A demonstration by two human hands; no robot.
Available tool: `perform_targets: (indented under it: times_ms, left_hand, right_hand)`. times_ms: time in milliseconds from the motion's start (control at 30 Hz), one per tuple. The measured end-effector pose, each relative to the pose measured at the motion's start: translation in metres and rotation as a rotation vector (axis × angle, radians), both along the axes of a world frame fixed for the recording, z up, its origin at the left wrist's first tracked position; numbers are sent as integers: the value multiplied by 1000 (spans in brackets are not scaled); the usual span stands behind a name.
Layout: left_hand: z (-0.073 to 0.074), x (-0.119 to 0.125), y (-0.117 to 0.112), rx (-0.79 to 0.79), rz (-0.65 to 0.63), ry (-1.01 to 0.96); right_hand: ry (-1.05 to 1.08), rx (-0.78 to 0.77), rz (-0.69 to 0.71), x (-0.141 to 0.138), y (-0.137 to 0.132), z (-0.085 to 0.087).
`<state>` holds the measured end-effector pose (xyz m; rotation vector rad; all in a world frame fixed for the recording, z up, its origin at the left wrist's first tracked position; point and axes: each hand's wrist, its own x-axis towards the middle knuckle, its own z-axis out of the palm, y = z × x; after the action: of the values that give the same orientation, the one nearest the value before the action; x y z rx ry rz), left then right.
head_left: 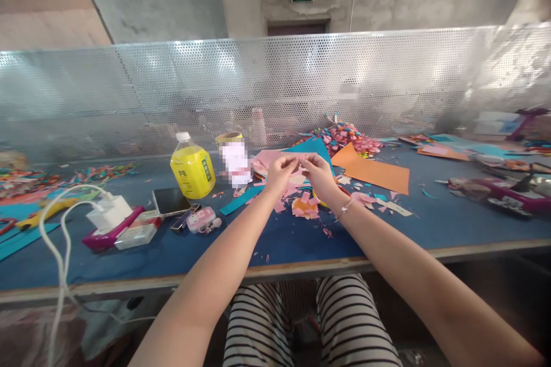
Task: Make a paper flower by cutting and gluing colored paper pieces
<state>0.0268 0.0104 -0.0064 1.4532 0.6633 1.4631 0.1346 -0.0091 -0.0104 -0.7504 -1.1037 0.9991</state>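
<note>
My left hand (279, 175) and my right hand (319, 176) meet over the middle of the table, fingertips pinched close together. Between them is what looks like a small piece of pink paper (302, 157), mostly covered by the fingers. Behind lie pink sheets (267, 159) and a blue sheet (314, 148). An orange sheet (379, 171) rests to the right of my right hand. Below the hands are torn pink and orange scraps (305, 207). Something yellow and curved is partly hidden under my right wrist. A blue strip (241, 200) lies left of my left hand.
A yellow-filled bottle (193, 169), a tape roll (229, 137), a phone (170, 202) and a pink case (201, 220) stand or lie to the left. A power strip (101, 238) carries white cables. Behind are a colourful paper heap (344, 137) and a perforated metal screen (193, 86).
</note>
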Motion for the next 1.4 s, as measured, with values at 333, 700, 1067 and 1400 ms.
perform_targets:
  times_ms: [333,700,1067,1400]
  left_hand:
    - [4,1,-8,-41,37,-33]
    - [2,2,-4,-27,-29,20]
    - [3,3,-6,-82,-59,5]
    - [5,3,-8,-33,-28,69]
  right_hand:
    - [110,-19,79,0,-2,2]
    - [138,-23,142,0,-7,7]
    - [177,-30,167,-1,-6,6]
    - [134,1,153,1,-5,6]
